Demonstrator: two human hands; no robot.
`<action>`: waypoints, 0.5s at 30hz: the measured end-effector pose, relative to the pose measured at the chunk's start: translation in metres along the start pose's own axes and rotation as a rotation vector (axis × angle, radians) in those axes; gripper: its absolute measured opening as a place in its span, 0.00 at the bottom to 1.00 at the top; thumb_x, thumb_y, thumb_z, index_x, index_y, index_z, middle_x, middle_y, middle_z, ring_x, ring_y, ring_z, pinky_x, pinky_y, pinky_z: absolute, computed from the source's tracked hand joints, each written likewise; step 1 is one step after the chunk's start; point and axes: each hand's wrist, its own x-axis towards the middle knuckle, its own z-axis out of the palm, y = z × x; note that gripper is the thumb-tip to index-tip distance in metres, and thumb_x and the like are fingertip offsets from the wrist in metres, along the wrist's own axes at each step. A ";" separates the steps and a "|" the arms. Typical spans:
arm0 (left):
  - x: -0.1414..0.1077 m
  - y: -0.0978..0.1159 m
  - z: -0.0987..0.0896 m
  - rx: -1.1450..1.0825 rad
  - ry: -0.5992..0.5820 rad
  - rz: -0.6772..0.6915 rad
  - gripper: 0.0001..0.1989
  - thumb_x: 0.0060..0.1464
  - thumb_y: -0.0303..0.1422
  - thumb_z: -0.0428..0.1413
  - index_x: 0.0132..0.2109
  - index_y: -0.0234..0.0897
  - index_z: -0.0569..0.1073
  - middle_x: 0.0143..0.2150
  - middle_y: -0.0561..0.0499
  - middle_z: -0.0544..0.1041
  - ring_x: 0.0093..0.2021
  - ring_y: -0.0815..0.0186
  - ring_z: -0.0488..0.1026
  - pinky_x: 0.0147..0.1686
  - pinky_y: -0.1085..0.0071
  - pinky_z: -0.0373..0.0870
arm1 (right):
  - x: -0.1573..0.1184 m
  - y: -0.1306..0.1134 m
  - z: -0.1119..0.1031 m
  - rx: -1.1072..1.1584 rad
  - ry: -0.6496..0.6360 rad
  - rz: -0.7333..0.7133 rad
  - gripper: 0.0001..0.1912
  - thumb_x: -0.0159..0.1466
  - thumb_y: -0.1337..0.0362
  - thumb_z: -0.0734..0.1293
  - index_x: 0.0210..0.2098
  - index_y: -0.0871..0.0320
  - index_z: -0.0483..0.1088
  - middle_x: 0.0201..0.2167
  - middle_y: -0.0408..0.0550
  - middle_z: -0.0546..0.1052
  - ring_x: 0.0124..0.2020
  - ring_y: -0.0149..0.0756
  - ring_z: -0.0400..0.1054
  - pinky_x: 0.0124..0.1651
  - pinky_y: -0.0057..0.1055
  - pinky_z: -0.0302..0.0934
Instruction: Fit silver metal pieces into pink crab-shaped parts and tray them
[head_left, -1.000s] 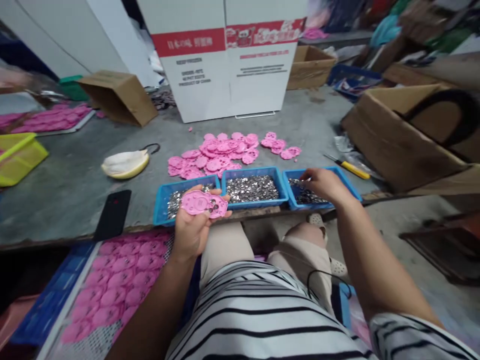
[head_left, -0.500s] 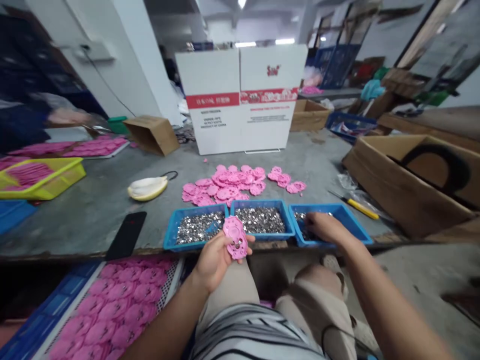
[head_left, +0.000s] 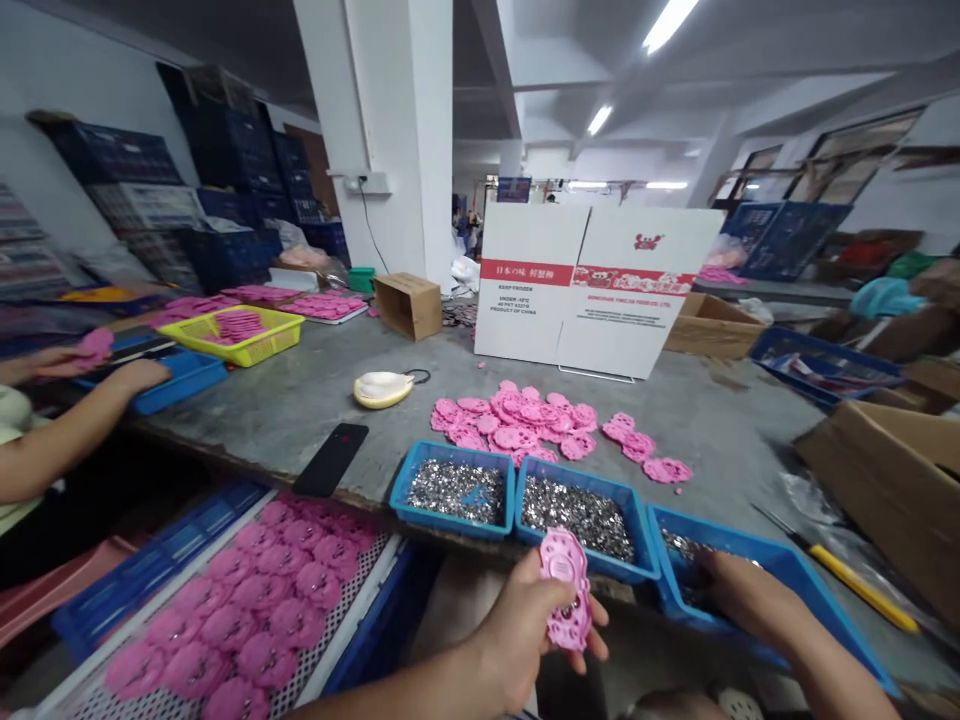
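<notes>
A pink plastic piece (head_left: 565, 590) with holes and small metal bits in it is held by my left hand (head_left: 525, 625), thumb on top, in front of the middle blue tray (head_left: 525, 530). My right hand (head_left: 739, 590) reaches into the right blue tray (head_left: 806, 575), which holds small metal parts; its fingertips are hidden among them. The left blue tray (head_left: 401, 508) also holds shiny metal parts. Behind the trays lies a heap of pink pieces (head_left: 517, 415), with a few more to its right.
A black phone (head_left: 332, 460), a yellow-rimmed shell dish (head_left: 382, 390) and a yellow-handled screwdriver (head_left: 862, 588) lie on the grey table (head_left: 300, 400). A white carton (head_left: 532, 320) stands behind. At lower left is a crate of pink pieces (head_left: 255, 600). Another person's hands (head_left: 135, 378) work at far left.
The view has swung left and up, so the table sits further right and the other person's hands show. My left hand still holds the pink piece; my right hand is still in the right tray.
</notes>
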 end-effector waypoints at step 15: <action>0.010 0.004 -0.004 0.063 -0.148 0.012 0.25 0.30 0.38 0.52 0.40 0.37 0.60 0.25 0.52 0.75 0.18 0.68 0.70 0.14 0.77 0.54 | 0.011 0.023 0.001 0.230 0.207 0.059 0.13 0.53 0.70 0.63 0.16 0.53 0.57 0.19 0.49 0.75 0.27 0.44 0.71 0.31 0.33 0.55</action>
